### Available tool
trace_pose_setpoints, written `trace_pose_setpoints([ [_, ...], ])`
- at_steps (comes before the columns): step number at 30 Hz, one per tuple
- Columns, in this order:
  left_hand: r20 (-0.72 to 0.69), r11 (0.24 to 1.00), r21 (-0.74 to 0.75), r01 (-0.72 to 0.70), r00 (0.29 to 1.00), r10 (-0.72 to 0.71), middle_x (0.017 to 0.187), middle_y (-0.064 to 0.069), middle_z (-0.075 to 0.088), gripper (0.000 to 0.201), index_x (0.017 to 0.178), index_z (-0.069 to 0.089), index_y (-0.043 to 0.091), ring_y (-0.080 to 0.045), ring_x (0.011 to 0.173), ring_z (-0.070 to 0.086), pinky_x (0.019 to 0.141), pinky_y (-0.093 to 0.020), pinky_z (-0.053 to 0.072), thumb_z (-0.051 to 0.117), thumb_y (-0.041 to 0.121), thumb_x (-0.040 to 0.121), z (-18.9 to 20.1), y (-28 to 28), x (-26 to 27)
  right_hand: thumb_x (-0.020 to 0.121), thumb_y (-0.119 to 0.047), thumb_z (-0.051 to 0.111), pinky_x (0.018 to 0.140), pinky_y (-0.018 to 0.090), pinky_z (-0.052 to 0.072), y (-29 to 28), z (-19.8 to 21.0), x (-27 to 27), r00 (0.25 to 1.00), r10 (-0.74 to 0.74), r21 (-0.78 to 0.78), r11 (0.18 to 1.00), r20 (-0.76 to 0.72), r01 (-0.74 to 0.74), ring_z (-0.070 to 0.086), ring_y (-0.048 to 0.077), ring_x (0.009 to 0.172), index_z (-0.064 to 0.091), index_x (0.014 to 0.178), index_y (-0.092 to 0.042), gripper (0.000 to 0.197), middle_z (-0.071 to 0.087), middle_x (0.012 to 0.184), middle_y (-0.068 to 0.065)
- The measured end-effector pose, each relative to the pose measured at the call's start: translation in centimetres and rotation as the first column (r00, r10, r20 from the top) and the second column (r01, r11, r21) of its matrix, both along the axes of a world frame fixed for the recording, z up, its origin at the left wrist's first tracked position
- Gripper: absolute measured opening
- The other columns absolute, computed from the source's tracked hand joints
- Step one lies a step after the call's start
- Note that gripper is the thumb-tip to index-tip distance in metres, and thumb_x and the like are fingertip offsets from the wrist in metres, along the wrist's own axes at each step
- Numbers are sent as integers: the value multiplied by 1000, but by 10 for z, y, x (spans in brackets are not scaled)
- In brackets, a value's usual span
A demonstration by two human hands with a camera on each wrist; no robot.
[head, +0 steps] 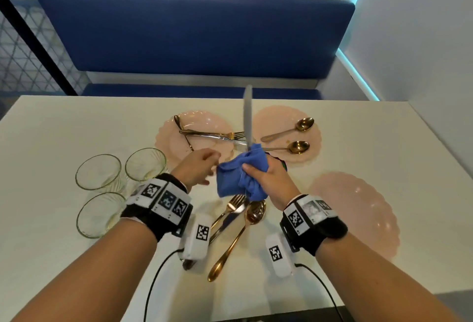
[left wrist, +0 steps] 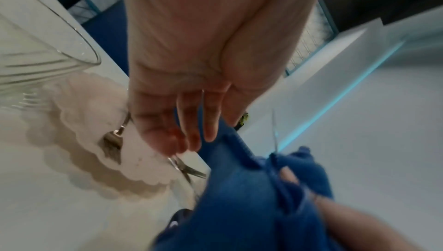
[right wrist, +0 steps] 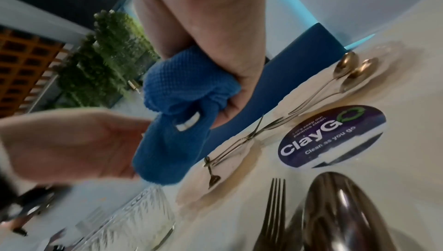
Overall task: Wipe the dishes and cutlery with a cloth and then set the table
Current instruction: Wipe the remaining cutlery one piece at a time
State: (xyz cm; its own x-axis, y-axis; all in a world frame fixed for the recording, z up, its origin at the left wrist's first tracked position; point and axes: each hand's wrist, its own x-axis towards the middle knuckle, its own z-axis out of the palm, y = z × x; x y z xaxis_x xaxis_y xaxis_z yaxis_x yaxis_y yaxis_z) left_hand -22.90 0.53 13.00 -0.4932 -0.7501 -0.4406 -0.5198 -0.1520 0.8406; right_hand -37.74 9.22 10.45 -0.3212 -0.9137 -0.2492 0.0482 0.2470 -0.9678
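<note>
My right hand grips a bunched blue cloth wrapped round the lower part of a silver knife. The blade points up and away over the plates; the handle is hidden in the cloth. My left hand sits just left of the cloth with its fingers straight, touching the cloth's edge and holding nothing. Seen from the right wrist, the right hand squeezes the cloth. Two far pink plates carry a fork and knife and two gold spoons.
A third pink plate lies bare at the near right. Three empty glasses stand at the left. A gold fork, a spoon and a knife lie under my hands. A round sticker marks the table; a blue bench stands beyond.
</note>
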Motion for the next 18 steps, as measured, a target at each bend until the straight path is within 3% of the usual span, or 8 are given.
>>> trace_pose_setpoints([
  [2, -128, 1000, -19, -2, 992, -1, 105, -2, 58, 29, 119, 57, 15, -14, 89, 54, 78, -28, 46, 39, 25, 99, 3, 0, -11, 87, -10, 61, 83, 25, 51, 1, -1, 9, 995, 81, 19, 997, -61, -80, 61, 14, 90, 60, 98, -19, 14, 64, 96, 2],
  [4, -215, 999, 18, -35, 976, 38, 98, -9, 62, 23, 104, 64, 10, -16, 88, 55, 83, -31, 45, 44, 19, 97, -4, 4, -23, 87, -8, 61, 80, 20, 51, -1, -3, 16, 991, 104, 36, 994, -90, -101, 60, 11, 86, 60, 107, -9, 20, 63, 98, 6],
  [6, -240, 984, 110, -140, 957, 163, 87, -15, 59, 20, 85, 65, 8, -22, 85, 53, 81, -35, 44, 48, 12, 94, -15, 3, -30, 86, -8, 62, 75, 15, 51, -1, -4, 19, 986, 116, 48, 993, -119, -111, 60, 10, 83, 60, 110, -3, 24, 63, 98, 9],
  [8, -193, 972, 150, -179, 959, 206, 78, -14, 57, 24, 74, 62, 9, -23, 80, 52, 76, -34, 45, 48, 8, 93, -28, 1, -34, 86, -8, 63, 77, 20, 50, 1, -8, 18, 975, 153, 67, 987, -161, -144, 61, 13, 85, 62, 108, -2, 23, 64, 99, 11],
  [11, -173, 939, 205, -276, 934, 313, 71, -8, 55, 28, 73, 59, 11, -18, 68, 52, 64, -26, 43, 43, 5, 95, -34, 1, -39, 85, -12, 64, 81, 28, 51, 7, -12, 15, 933, 254, 132, 965, -255, -227, 61, 17, 87, 63, 107, -3, 24, 66, 102, 13],
  [14, -238, 862, 301, -409, 843, 483, 73, -4, 54, 26, 78, 56, 11, -15, 65, 52, 60, -26, 44, 39, 9, 98, -29, -13, -32, 81, -22, 68, 85, 38, 52, 11, -17, 9, 847, 415, 295, 898, -331, -325, 63, 24, 92, 64, 102, -5, 27, 67, 101, 13],
  [16, -225, 874, 223, -431, 850, 476, 76, -6, 54, 25, 79, 57, 11, -16, 66, 52, 63, -26, 47, 40, 9, 97, -27, -27, -20, 85, -25, 65, 75, 26, 49, 14, -17, -3, 836, 431, 354, 882, -340, -311, 60, 15, 84, 62, 103, -10, 24, 64, 95, 4],
  [18, -130, 937, 107, -333, 930, 345, 79, -9, 56, 21, 80, 59, 10, -17, 67, 53, 67, -27, 49, 44, 8, 95, -29, -28, -9, 90, -27, 57, 73, 23, 47, 16, -14, -19, 926, 270, 349, 922, -264, -169, 58, 10, 81, 58, 101, -18, 14, 59, 91, -2],
])
